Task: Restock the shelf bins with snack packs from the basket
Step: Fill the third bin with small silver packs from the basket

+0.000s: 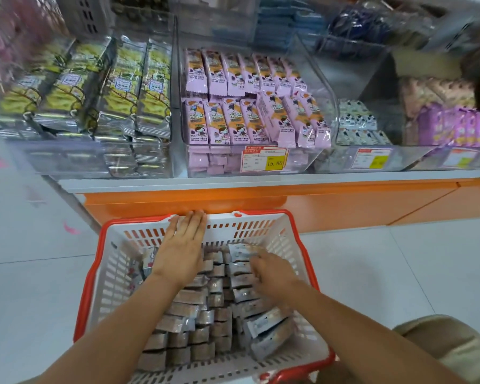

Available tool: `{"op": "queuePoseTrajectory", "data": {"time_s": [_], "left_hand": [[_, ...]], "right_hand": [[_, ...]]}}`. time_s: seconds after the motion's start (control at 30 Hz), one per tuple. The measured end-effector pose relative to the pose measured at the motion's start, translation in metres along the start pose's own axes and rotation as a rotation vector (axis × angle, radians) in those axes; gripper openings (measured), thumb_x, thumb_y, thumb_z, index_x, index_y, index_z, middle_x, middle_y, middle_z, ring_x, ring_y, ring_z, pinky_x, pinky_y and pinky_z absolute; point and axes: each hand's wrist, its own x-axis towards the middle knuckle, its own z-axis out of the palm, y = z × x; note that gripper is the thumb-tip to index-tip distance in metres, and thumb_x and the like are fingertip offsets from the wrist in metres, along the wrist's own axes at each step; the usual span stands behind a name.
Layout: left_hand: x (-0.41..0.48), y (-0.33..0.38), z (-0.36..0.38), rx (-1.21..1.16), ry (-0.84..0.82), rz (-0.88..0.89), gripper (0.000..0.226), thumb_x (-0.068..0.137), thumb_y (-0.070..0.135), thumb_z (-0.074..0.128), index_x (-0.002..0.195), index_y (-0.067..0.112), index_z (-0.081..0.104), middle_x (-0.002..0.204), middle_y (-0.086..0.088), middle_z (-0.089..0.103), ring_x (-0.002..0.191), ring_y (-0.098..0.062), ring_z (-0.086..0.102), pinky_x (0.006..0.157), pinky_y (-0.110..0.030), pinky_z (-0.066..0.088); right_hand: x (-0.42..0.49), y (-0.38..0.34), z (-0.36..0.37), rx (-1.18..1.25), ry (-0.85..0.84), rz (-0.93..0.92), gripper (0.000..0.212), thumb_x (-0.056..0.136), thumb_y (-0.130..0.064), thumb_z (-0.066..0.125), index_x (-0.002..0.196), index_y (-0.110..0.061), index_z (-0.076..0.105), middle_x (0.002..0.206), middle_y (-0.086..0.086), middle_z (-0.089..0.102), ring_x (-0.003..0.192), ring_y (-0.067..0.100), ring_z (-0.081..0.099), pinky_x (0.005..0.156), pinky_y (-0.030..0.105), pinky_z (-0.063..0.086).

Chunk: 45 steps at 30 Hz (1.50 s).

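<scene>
A white basket with a red rim [114,275] sits on the floor before the shelf, filled with several silvery snack packs [194,322]. My left hand [182,245] lies flat with straight fingers over the basket's far side, fingertips near the far rim. My right hand [272,271] is blurred and reaches down onto packs at the right side of the basket; whether it holds one I cannot tell. Above, a clear shelf bin [319,106] holds pink-purple snack packs [233,117].
A bin of yellow-and-silver packs [94,87] stands at the left, more clear bins with white and purple packs [452,126] at the right. An orange shelf base [316,203] runs behind the basket. Yellow price tags [263,160] hang on bin fronts. White tiled floor surrounds the basket.
</scene>
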Motion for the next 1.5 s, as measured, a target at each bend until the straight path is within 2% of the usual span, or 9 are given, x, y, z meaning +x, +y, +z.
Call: {"op": "queuePoseTrajectory", "data": {"time_s": [0.1,0.2,0.4,0.5,0.67,0.8,1.1,1.27,1.5], "left_hand": [[-0.001,0.008,-0.017,-0.068,0.189,0.056,0.084,0.074,0.026,0.075,0.148,0.003,0.041,0.15,-0.018,0.043,0.138,-0.035,0.04,0.116,-0.053,0.031],[0.005,0.024,-0.047,-0.118,0.432,0.118,0.067,0.08,0.022,0.06,0.144,0.005,0.046,0.144,-0.015,0.045,0.135,-0.034,0.039,0.116,-0.05,0.026],[0.032,0.056,-0.107,-0.222,0.787,0.133,0.054,0.083,0.019,0.043,0.136,0.01,0.046,0.131,-0.012,0.04,0.123,-0.032,0.039,0.106,-0.047,0.024],[0.046,0.065,-0.132,-0.224,0.806,0.145,0.054,0.084,0.021,0.041,0.137,0.011,0.043,0.133,-0.011,0.038,0.126,-0.031,0.037,0.108,-0.047,0.021],[0.073,0.074,-0.162,-0.059,0.615,0.167,0.064,0.087,0.027,0.033,0.149,0.011,0.035,0.157,-0.012,0.032,0.146,-0.031,0.025,0.119,-0.052,0.016],[0.09,0.077,-0.158,0.058,0.541,0.159,0.072,0.089,0.028,0.047,0.155,0.01,0.024,0.162,-0.012,0.024,0.151,-0.029,0.016,0.122,-0.053,0.007],[0.107,0.076,-0.134,0.153,0.607,0.124,0.091,0.082,0.027,0.063,0.156,0.007,0.015,0.163,-0.013,0.014,0.151,-0.031,0.01,0.118,-0.05,0.013],[0.111,0.075,-0.13,0.124,0.671,0.147,0.091,0.077,0.022,0.068,0.154,0.006,0.023,0.161,-0.012,0.022,0.148,-0.031,0.018,0.114,-0.049,0.019],[0.112,0.075,-0.129,0.116,0.669,0.137,0.092,0.075,0.022,0.071,0.153,0.006,0.026,0.161,-0.011,0.025,0.147,-0.03,0.02,0.113,-0.048,0.021]], "right_hand": [[-0.018,0.009,-0.04,0.263,0.204,-0.026,0.031,0.078,-0.032,0.063,0.106,-0.018,0.059,0.105,-0.001,0.054,0.084,0.021,0.058,0.07,0.033,0.05],[-0.044,0.019,-0.081,0.44,0.438,-0.11,0.037,0.071,-0.039,0.056,0.101,-0.02,0.067,0.092,-0.009,0.051,0.073,0.01,0.052,0.067,0.032,0.05],[-0.106,0.05,-0.169,0.598,0.895,-0.139,0.025,0.074,-0.027,0.061,0.091,-0.011,0.068,0.088,0.001,0.057,0.08,0.008,0.055,0.068,0.02,0.043],[-0.125,0.068,-0.205,0.658,1.112,-0.081,0.025,0.074,-0.024,0.06,0.096,-0.013,0.06,0.087,0.003,0.058,0.077,0.016,0.056,0.069,0.022,0.045],[-0.122,0.101,-0.253,0.685,1.279,0.003,0.018,0.082,-0.01,0.065,0.094,-0.017,0.053,0.093,-0.002,0.056,0.084,0.01,0.054,0.072,0.019,0.045],[-0.079,0.132,-0.268,0.648,1.211,0.15,0.017,0.082,-0.015,0.07,0.087,-0.018,0.054,0.091,-0.002,0.055,0.088,0.019,0.056,0.074,0.031,0.05],[0.032,0.169,-0.284,0.539,0.963,0.278,0.023,0.077,-0.009,0.073,0.081,-0.015,0.052,0.095,0.009,0.051,0.081,0.02,0.05,0.069,0.022,0.032],[0.072,0.181,-0.285,0.381,0.755,0.358,0.034,0.081,-0.019,0.074,0.111,-0.01,0.06,0.113,0.022,0.056,0.105,0.035,0.054,0.088,0.035,0.041],[0.085,0.181,-0.28,0.191,0.498,0.386,0.04,0.087,-0.021,0.069,0.126,-0.018,0.062,0.13,0.02,0.053,0.111,0.036,0.058,0.095,0.037,0.045]]}}
